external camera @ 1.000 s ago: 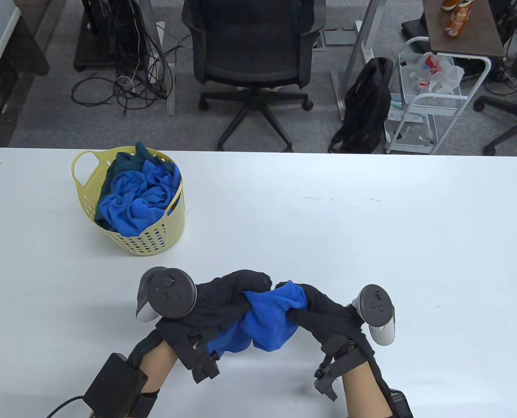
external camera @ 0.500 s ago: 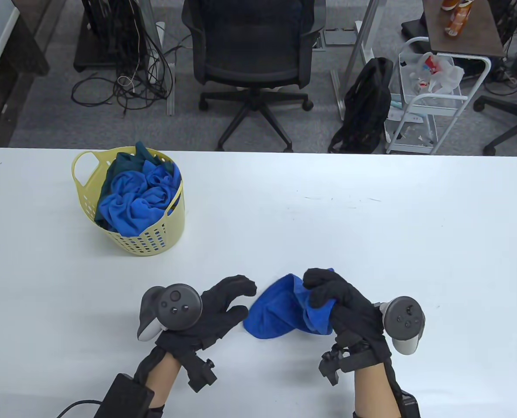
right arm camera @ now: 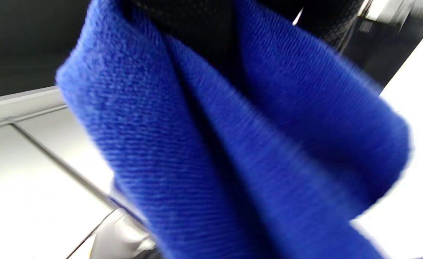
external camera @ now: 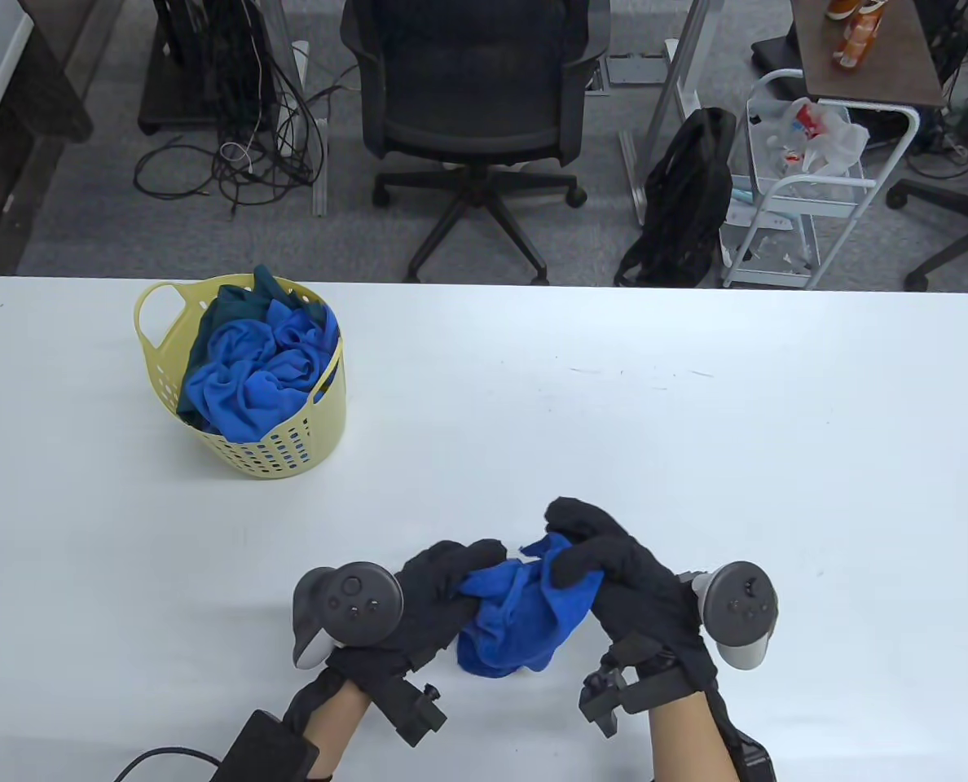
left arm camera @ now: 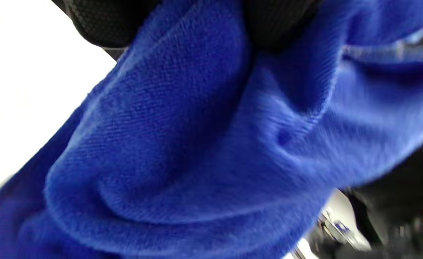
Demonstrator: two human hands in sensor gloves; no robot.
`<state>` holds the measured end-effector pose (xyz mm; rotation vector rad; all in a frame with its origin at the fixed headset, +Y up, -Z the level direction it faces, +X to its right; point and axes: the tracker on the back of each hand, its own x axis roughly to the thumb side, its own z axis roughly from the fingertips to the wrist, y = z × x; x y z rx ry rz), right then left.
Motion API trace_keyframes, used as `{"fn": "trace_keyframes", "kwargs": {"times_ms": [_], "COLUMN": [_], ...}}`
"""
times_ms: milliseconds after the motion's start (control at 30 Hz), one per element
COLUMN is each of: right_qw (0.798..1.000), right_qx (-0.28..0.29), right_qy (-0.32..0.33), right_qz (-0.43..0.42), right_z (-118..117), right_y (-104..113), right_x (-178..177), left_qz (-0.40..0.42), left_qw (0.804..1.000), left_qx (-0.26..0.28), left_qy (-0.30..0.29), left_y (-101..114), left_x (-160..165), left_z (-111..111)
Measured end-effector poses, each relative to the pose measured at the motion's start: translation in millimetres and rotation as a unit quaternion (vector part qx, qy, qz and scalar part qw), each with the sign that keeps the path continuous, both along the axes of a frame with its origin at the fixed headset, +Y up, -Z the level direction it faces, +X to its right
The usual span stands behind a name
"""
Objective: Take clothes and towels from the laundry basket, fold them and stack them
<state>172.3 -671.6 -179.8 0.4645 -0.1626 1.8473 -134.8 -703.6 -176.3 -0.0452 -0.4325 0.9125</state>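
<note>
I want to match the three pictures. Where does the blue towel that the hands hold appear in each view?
Table view: the blue towel is bunched low in the centre, between the left hand and the right hand.
Left wrist view: it fills nearly the whole picture.
Right wrist view: it runs from the upper left to the lower right.
Shared landmark: the white table, seen at the left edge of the left wrist view and at the right edge of the right wrist view.
</note>
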Motion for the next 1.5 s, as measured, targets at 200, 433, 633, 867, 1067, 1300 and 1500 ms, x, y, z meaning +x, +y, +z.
{"fn": "trace_keyframes", "kwargs": {"times_ms": [200,433,633,867,1067,1300,1500], "right_qw": [0.987,0.924,0.975,0.967,0.986,0.991,0.988], "right_qx": [-0.013,-0.138,-0.063,-0.147,0.013,0.068,0.038], "right_qy": [-0.122,-0.137,-0.091,0.132,0.033,-0.003,-0.151], "right_qz": [0.106,0.33,0.193,0.159,0.162,0.111,-0.012], "right_z": [-2,-6,5,6,19,27,23], "right_y": [-4,-6,13,-16,11,36,33], "right_x": [25,24,23,-48,-36,-14,44], "left_qz": [0.053,-0.053,-0.127,-0.125,-0.08,-0.126,-0.268], "left_qw": [0.998,0.997,0.988,0.991,0.991,0.986,0.96], "left_qx": [0.007,0.031,0.043,0.043,0.058,0.029,-0.06], "left_qy": [0.026,0.039,0.072,0.035,-0.086,-0.108,-0.05], "left_y": [8,11,9,7,9,5,-28], "left_x": [-25,-5,4,21,26,22,2], "left_z": [-7,2,6,14,16,7,-14]}}
